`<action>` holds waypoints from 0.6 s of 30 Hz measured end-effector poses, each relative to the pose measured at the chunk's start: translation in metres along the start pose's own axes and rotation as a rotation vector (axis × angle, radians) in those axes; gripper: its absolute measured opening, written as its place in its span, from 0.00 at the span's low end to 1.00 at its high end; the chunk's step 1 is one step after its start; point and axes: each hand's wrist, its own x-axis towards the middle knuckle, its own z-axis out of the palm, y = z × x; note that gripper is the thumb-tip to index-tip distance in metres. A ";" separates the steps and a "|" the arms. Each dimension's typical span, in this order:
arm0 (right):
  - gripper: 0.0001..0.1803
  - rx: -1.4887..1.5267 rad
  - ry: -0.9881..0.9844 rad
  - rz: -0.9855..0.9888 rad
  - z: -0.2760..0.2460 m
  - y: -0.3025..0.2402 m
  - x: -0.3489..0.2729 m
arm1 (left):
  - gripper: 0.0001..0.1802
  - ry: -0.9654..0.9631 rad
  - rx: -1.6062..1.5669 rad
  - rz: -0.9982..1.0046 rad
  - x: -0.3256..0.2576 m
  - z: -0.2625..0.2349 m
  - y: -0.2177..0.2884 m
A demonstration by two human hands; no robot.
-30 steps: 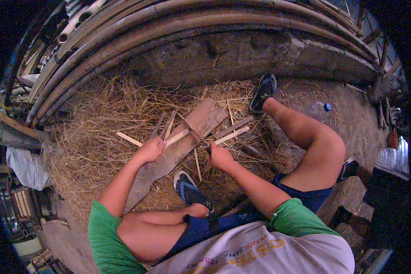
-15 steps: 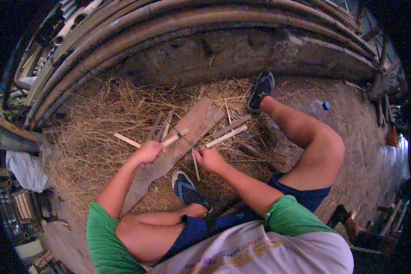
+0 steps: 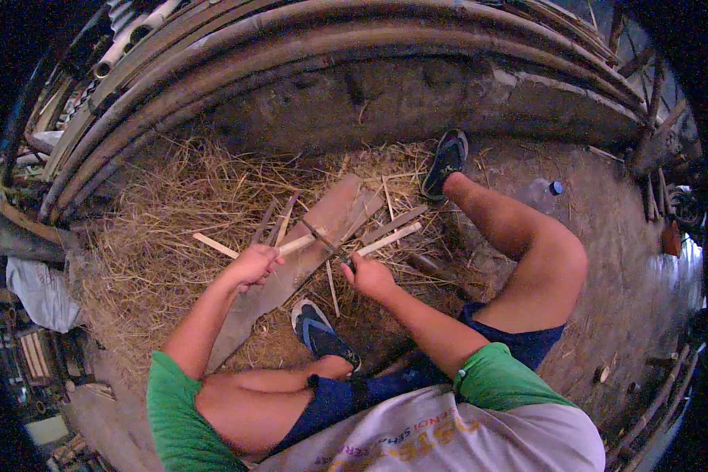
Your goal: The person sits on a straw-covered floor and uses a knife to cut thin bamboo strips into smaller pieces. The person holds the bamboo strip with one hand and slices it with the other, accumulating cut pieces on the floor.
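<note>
My left hand [image 3: 253, 266] is closed around a pale bamboo strip [image 3: 297, 244], whose free end points up and right over a long flat wooden board [image 3: 248, 311]. In my right hand [image 3: 368, 277] is the handle of a thin dark-bladed knife [image 3: 322, 237]. Its blade slants up and left across the far end of the strip; whether it cuts in cannot be made out. Beside my right hand lie a pale strip [image 3: 389, 240] and a darker strip [image 3: 393, 225]. Another pale strip [image 3: 214, 245] sticks out left of my left hand.
Straw and shavings [image 3: 157, 228] cover the ground around the board. My sandalled feet [image 3: 447, 165] stand either side. A clear plastic bottle [image 3: 536, 193] with a blue cap lies beyond my right leg. Long bamboo poles [image 3: 330, 39] run along the low wall. A white sack [image 3: 43, 295] is at the left.
The knife blade, hardly visible before, now shows plainly across the strip. My right hand has shifted slightly right and turned, while my left hand keeps nearly the same place.
</note>
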 end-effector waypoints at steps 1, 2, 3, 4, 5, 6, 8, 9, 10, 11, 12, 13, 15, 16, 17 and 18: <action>0.24 -0.042 0.006 0.050 0.001 -0.004 -0.003 | 0.21 -0.013 -0.015 -0.002 0.000 0.002 0.001; 0.24 0.027 -0.009 -0.018 0.002 -0.006 -0.004 | 0.21 -0.016 -0.026 -0.020 -0.001 0.003 0.001; 0.24 0.042 -0.046 -0.019 0.004 -0.010 -0.005 | 0.21 -0.008 -0.031 -0.052 -0.001 0.005 0.002; 0.25 0.088 -0.050 -0.058 0.005 -0.012 -0.004 | 0.21 -0.022 -0.024 -0.022 -0.001 0.006 0.002; 0.24 0.054 -0.056 -0.073 0.004 -0.011 -0.003 | 0.21 -0.023 -0.013 -0.010 -0.002 0.007 0.002; 0.24 0.052 -0.025 -0.131 0.003 -0.011 -0.001 | 0.21 -0.029 0.006 -0.002 -0.004 0.008 0.001; 0.25 0.033 -0.136 0.033 -0.003 -0.005 0.006 | 0.21 -0.029 -0.047 0.006 -0.008 0.008 0.001; 0.26 -0.077 -0.130 0.217 -0.005 -0.004 0.008 | 0.21 -0.013 -0.064 -0.023 -0.010 0.008 0.002; 0.26 -0.004 -0.154 0.156 -0.006 -0.005 0.008 | 0.21 -0.020 -0.052 0.004 -0.012 0.006 0.003; 0.26 -0.035 -0.127 0.220 -0.007 -0.005 0.007 | 0.21 -0.011 -0.045 0.002 -0.013 0.007 0.004; 0.26 0.040 -0.140 0.114 -0.005 -0.008 0.007 | 0.20 -0.002 -0.044 -0.027 -0.013 0.008 0.005; 0.26 0.080 -0.127 0.063 -0.001 -0.014 0.002 | 0.20 -0.022 -0.071 -0.031 -0.013 0.009 0.005; 0.24 0.181 -0.176 -0.133 0.006 -0.023 -0.007 | 0.20 -0.006 -0.123 -0.024 -0.012 0.010 0.006; 0.26 0.168 -0.113 -0.095 0.006 -0.025 -0.008 | 0.19 -0.006 -0.134 -0.026 -0.011 0.010 0.006; 0.29 0.191 -0.137 -0.080 0.007 -0.027 -0.011 | 0.19 -0.018 -0.112 -0.032 -0.010 0.010 0.005; 0.27 0.162 -0.103 -0.031 0.006 -0.027 -0.011 | 0.19 -0.017 -0.083 -0.020 -0.010 0.010 0.005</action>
